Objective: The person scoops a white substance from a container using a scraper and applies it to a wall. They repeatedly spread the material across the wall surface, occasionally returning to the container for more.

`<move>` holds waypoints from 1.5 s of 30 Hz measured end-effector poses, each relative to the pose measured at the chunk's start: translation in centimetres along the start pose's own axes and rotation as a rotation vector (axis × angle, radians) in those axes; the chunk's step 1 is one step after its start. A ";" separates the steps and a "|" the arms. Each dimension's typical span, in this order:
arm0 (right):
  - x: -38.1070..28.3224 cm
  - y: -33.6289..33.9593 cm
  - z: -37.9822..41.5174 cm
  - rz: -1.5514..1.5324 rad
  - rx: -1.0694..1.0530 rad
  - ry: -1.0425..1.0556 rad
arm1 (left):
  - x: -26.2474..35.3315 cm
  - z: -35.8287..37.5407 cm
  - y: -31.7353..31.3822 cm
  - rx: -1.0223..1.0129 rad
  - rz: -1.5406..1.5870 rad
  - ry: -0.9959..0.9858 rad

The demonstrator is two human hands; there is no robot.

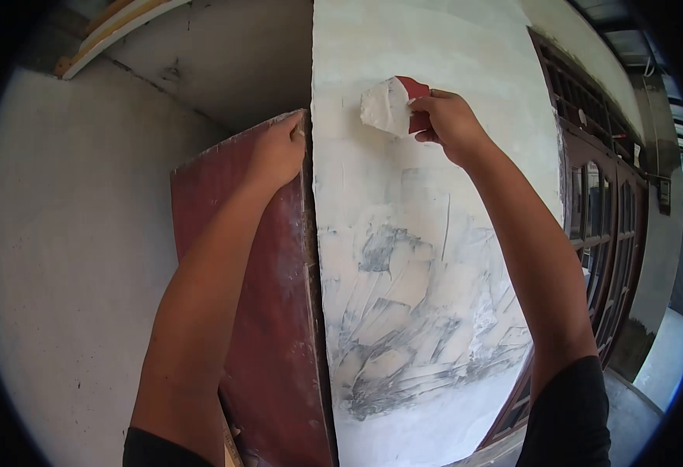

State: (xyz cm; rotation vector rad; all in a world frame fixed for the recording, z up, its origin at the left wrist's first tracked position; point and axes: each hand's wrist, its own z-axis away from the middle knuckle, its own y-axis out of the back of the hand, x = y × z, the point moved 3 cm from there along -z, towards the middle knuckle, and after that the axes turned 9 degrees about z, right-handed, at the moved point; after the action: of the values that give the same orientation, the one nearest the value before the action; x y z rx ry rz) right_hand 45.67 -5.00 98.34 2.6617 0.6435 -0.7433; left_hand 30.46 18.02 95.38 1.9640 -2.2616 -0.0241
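Observation:
My right hand (452, 128) pinches a red putty scraper (418, 101) between thumb and fingers, up against the pale wall (427, 47). White putty (386, 107) coats most of the scraper's blade. To the left, my left hand (281, 149) is closed over the upper corner of a dark red door panel (260, 257), its fingertips partly hidden at the edge. Below the scraper, the wall carries rough, overlapping putty strokes with grey patches (392, 247) showing between them.
A narrow dark gap runs down between the door panel and the wall edge. Brown wooden doors with glass panes (594, 198) stand at the right. Another plain wall (69, 233) rises at the left, beneath a yellow-and-white curved beam (116, 35).

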 end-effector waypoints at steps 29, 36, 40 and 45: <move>-3.4 -8.1 -4.5 1.519 0.609 1.207 | -2.5 -2.8 0.9 -0.207 -0.210 -0.321; 1.4 -11.2 -3.6 1.619 0.439 1.312 | -2.0 -2.4 0.8 -0.225 -0.187 -0.301; 1.8 -9.3 -0.5 1.587 0.457 1.437 | -2.7 -2.4 0.5 -0.213 -0.181 -0.363; -2.6 -8.8 -6.9 1.642 0.509 1.245 | -2.2 -1.9 0.5 -0.174 -0.307 -0.407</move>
State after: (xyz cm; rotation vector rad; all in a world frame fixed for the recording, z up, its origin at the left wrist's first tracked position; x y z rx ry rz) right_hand 42.21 4.35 103.95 2.5098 -1.6120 1.3197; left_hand 30.49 20.42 97.14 2.3536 -2.0462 -0.6870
